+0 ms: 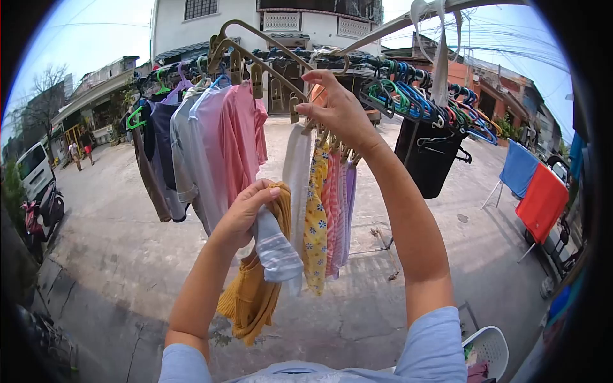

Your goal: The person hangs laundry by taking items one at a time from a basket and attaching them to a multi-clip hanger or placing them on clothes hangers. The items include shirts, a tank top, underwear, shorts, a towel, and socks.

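My left hand [246, 214] is closed around a mustard ribbed garment [250, 303] and a pale blue patterned cloth [278, 250], both hanging down from it. My right hand [338, 112] is raised higher, its thumb and forefinger around the bar of a tan clip hanger [258, 60]. The thumb lies close to one of the hanger's clips; the other fingers are partly hidden. Below that hand, clips hold a white cloth [297, 182], a yellow floral cloth [317, 223], and pink and lilac pieces [335, 214]. Several clips on the hanger's left part hold nothing.
Pink shirts [239, 124] and darker clothes [156, 147] hang at left. Bundled colored hangers [408, 89] and a black garment [428, 156] hang at right. Blue and red towels [541, 201] drape on a rack. A white basket [497, 348] with laundry stands lower right.
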Demonstrator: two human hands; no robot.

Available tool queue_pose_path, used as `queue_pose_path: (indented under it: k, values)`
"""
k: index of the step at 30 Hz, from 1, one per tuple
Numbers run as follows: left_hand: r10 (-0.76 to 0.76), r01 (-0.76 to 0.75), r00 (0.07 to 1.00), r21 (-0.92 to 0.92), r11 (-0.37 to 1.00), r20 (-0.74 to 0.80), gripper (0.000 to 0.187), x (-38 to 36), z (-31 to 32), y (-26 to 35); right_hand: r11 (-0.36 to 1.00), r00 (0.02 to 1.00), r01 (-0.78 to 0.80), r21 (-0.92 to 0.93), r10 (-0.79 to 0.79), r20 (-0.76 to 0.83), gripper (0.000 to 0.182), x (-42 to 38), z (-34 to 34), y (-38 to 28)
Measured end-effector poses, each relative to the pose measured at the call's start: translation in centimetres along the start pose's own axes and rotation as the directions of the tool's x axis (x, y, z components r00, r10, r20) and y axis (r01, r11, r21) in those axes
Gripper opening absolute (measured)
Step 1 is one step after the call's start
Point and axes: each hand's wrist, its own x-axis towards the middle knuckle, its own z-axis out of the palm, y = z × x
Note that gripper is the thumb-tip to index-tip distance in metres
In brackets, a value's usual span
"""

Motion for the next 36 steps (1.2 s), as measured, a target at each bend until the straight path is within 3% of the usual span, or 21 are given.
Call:
queue_pose_path:
  k: [2,5,9,15,18,22,25,28,36]
  values:
    - [0.038,-0.038,0.999,-0.031,0.999,0.001,0.012,1.2,-0.2,1.2,0.999,0.999,0.01,-0.04,-0.008,0.047,0.051,2.6,0.3,0.9]
    - [0.124,-0.123,0.992,0.041,0.992,-0.004,0.015,2.7,-0.6,2.6,0.991,0.948,-0.135,-0.023,0.135,0.288,0.045,4.8,0.7,1.8]
    - [0.132,-0.132,0.991,-0.088,0.987,-0.007,0.02,3.8,-0.3,4.0,0.986,0.949,-0.158,0.058,0.136,0.284,0.04,4.6,0.7,1.9]
    - [-0.007,0.073,0.977,-0.3,0.951,0.215,0.029,6.8,-0.2,3.3,0.927,0.94,-0.226,0.3,0.127,0.318,0.036,3.8,-0.5,2.6]
    - [-0.002,0.026,0.997,-0.295,0.955,0.08,0.027,9.1,0.7,2.5,0.911,0.935,-0.228,0.345,0.105,0.339,0.032,3.5,-1.2,2.8]
    - [0.007,0.008,0.999,-0.323,0.946,0.046,0.022,9.7,1.7,2.5,0.907,0.936,-0.213,0.363,0.084,0.342,0.026,3.4,-1.2,3.2]
    - [0.022,0.012,0.995,-0.343,0.939,0.095,0.02,10.0,1.5,2.5,0.916,0.943,-0.198,0.349,0.081,0.324,0.023,3.3,-0.8,3.2]
    - [0.109,-0.076,0.991,-0.338,0.938,0.08,0.02,9.5,2.1,2.7,0.907,0.945,-0.191,0.376,0.067,0.319,0.023,3.2,-0.6,3.3]
    - [0.211,-0.197,0.973,-0.131,0.972,0.097,0.021,9.7,2.6,4.6,0.895,0.932,-0.203,0.398,0.053,0.358,0.031,3.1,-1.1,2.9]
